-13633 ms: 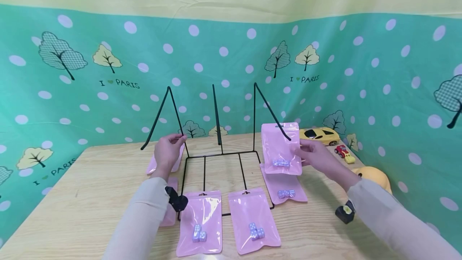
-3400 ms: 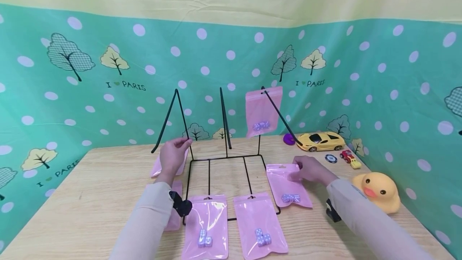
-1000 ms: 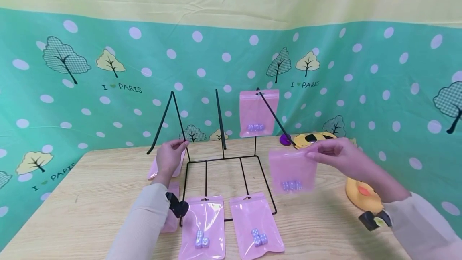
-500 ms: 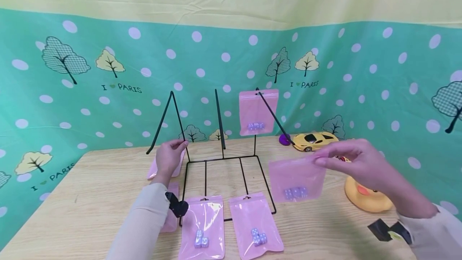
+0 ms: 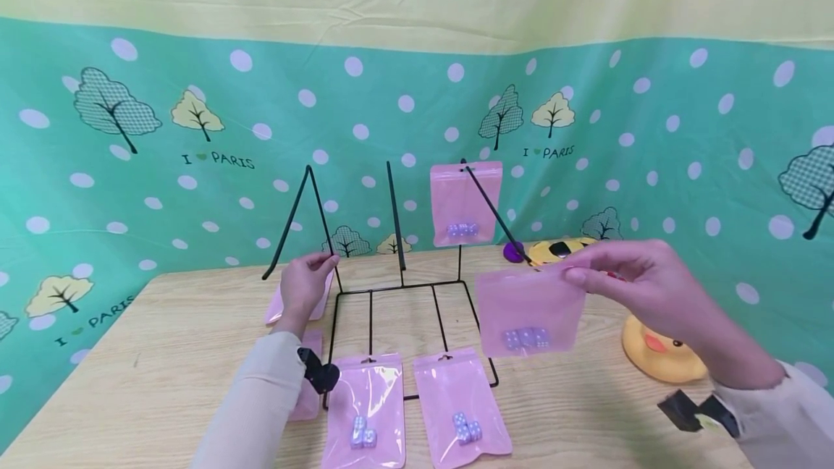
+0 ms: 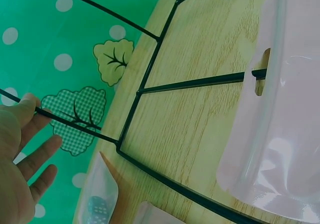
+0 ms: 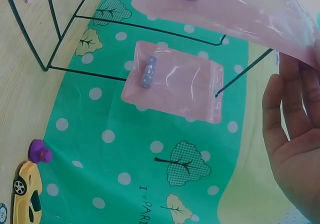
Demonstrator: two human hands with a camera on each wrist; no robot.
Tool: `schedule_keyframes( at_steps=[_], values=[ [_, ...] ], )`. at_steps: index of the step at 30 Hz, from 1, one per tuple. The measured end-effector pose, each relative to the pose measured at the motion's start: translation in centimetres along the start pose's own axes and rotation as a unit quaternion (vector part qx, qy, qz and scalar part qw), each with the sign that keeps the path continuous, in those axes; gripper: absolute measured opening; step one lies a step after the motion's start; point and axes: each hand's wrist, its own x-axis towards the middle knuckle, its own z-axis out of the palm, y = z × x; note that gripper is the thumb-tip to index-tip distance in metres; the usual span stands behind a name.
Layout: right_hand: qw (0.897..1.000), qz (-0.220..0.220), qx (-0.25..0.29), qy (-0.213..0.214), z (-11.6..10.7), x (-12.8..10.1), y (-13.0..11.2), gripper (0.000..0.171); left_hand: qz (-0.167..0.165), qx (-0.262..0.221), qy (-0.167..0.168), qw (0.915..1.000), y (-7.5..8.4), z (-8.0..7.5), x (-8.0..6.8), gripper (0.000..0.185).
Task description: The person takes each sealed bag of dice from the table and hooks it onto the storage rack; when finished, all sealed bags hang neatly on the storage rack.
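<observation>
A: What are your hands on?

B: Your right hand (image 5: 641, 277) pinches the top edge of a flat, glossy pink plastic pouch (image 5: 529, 310) with a few small pale-blue dice (image 5: 526, 339) loose at its bottom. You hold it in the air to the right of the black wire display rack (image 5: 397, 288), just beside the lower tip of the rack's right sloping prong (image 5: 496, 214). Your left hand (image 5: 305, 286) is curled on the left prong (image 5: 322, 212), thumb and fingertips closed round the wire

A: How will the pouch handle?

B: Judging by its look, it is very light, thin and floppy. The film looks slick, and the dice should pull the bottom down so it hangs straight. Keep your grip on the stiffer sealed strip at the top, beside the hang slot, not on the soft belly

A: What else is there?

B: A second pink pouch (image 5: 465, 203) already hangs high on the right prong. Two more pouches (image 5: 417, 411) lie flat at the near edge of the wooden table (image 5: 163, 353), others on the left under the rack. On the far right sit a yellow rubber duck (image 5: 661, 353) and a yellow toy car (image 5: 560, 247)
</observation>
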Motion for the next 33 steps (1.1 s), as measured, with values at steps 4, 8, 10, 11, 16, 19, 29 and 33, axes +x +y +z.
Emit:
schedule_keyframes(
  at_steps=[4,8,10,11,16,19,29,33],
  values=[
    [1.000,0.009,0.008,0.001,0.1,0.4,-0.1,0.026,-0.001,-0.002,-0.001,1.0000,0.1,0.0,-0.1,0.034],
    [0.999,0.028,0.021,-0.002,0.3,0.8,-0.1,0.022,0.003,-0.002,0.000,1.0000,0.0,0.0,-0.1,0.035],
    [0.999,0.041,0.025,-0.004,0.4,1.0,0.1,0.019,0.004,0.000,0.001,1.0000,0.0,0.0,-0.1,0.035],
    [0.999,0.048,0.024,-0.005,0.4,1.1,0.2,0.019,0.004,0.001,0.001,1.0000,0.0,0.0,-0.1,0.035],
    [0.998,0.065,0.020,-0.005,0.8,1.7,0.6,0.015,0.011,0.010,0.007,0.9999,-0.2,0.0,0.0,0.035],
    [0.997,0.075,0.022,-0.007,1.0,2.2,0.7,0.013,0.021,0.013,0.013,0.9996,-0.3,0.1,0.1,0.034],
    [0.991,0.130,0.020,-0.008,1.5,4.2,1.3,0.023,0.018,0.011,0.010,0.9997,-0.6,0.1,0.3,0.036],
    [0.989,0.146,0.026,-0.006,1.9,5.2,1.9,0.028,0.017,0.010,0.009,0.9998,-0.6,0.1,0.4,0.036]
  ],
)
